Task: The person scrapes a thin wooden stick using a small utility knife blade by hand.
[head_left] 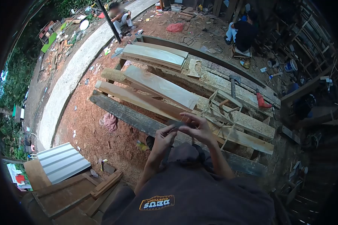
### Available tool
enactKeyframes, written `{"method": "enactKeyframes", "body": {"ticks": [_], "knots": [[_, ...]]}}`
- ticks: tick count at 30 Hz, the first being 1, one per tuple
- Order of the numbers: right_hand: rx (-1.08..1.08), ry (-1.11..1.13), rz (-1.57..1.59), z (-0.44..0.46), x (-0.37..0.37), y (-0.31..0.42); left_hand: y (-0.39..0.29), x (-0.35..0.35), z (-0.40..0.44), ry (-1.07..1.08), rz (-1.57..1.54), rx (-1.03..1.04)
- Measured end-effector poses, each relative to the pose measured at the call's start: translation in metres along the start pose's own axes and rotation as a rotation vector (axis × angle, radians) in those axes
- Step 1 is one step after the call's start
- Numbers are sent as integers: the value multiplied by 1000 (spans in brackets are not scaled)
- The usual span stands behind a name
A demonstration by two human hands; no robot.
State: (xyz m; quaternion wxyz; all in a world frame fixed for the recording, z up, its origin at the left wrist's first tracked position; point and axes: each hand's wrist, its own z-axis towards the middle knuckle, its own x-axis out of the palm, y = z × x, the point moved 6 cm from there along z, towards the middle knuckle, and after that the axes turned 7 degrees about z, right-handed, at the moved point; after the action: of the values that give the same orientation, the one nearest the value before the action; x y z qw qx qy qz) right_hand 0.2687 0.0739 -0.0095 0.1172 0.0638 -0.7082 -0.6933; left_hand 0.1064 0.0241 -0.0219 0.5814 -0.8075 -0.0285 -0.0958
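My left hand point(165, 137) and my right hand point(197, 129) are close together in front of my chest, over the near edge of a plank workbench point(131, 114). Fingers of both are bent inward around a small, dark, flat piece point(177, 124), too small and blurred to name. Just beyond my right hand, a small slatted wooden frame point(223, 108) rests on the bench. Loose boards lie to the left, among them a wide pale board point(159, 86) and a narrower one point(135, 98).
A hammer point(233, 87) and a red power tool point(263, 100) lie at the bench's right. Gaps run between the planks. Two people sit beyond it, one person point(121, 18) left, another person point(244, 33) right. Corrugated sheet point(64, 162) and a wooden panel point(64, 197) lie lower left.
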Motion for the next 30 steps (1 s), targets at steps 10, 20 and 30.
{"method": "enactKeyframes", "body": {"ticks": [10,20,30], "knots": [[7,6,-53,-11,-7,-11,15,-12,-11,-21,-107,-54],[-314,168,-365,-1,15,13,12,-3,-13,111,-354,-225],[-471,-8,-531,19,-27,20,5,1,1,196,-541,-274]]}}
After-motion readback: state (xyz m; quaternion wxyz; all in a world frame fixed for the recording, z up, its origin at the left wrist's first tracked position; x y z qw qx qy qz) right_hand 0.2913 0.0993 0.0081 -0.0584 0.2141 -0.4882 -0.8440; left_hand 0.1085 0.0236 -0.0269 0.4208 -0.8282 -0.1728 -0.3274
